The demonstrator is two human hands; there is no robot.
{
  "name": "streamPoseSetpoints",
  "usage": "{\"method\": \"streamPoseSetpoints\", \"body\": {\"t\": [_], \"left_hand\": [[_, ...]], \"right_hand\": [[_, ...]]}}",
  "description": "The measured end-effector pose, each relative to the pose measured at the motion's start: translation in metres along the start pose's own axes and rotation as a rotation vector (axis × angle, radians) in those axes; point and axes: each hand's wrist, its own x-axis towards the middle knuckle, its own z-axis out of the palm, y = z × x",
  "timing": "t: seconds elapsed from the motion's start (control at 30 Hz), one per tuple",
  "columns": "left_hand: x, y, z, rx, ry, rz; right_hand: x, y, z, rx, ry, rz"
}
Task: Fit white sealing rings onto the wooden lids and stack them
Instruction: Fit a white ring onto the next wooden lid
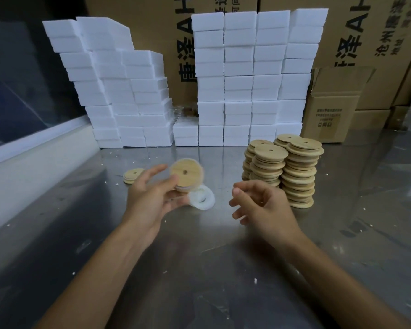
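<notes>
A wooden lid [187, 174] with a small centre hole is held in the left hand [152, 198], pinched at its lower edge between the thumb and the fingers. The lid is raised above the table, its flat face turned toward the camera; a pale band is seen round its edge, but motion blur prevents telling whether a ring is seated there. Just below the lid, a pile of white rings [201, 198] lies flat on the metal table [199, 269], partly hidden by the left fingertips.

The right hand [259, 205] is held above the table, right of the rings, with its fingers loosely curled and nothing between them.

Behind the right hand, tall stacks of lids [299, 172] stand close together on the table. A short stack of lids [133, 176] lies behind the left hand, well apart from the tall ones.

Along the back of the table, white foam blocks [237, 79] are piled in columns. Printed cardboard boxes [356, 43] are stacked behind and to the right of them. Small white crumbs are scattered over the table surface.
</notes>
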Motion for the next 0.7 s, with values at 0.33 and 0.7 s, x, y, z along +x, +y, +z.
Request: {"method": "streamPoseSetpoints", "body": {"t": [0.33, 0.7], "left_hand": [[0.097, 0.014, -0.074, 0.186, 0.366, 0.003], [0.157, 0.004, -0.084, 0.180, 0.368, -0.104]], "right_hand": [[0.007, 0.023, 0.003, -0.176, -0.006, 0.049], [0.011, 0.028, 0.004, -0.197, -0.002, 0.091]]}}
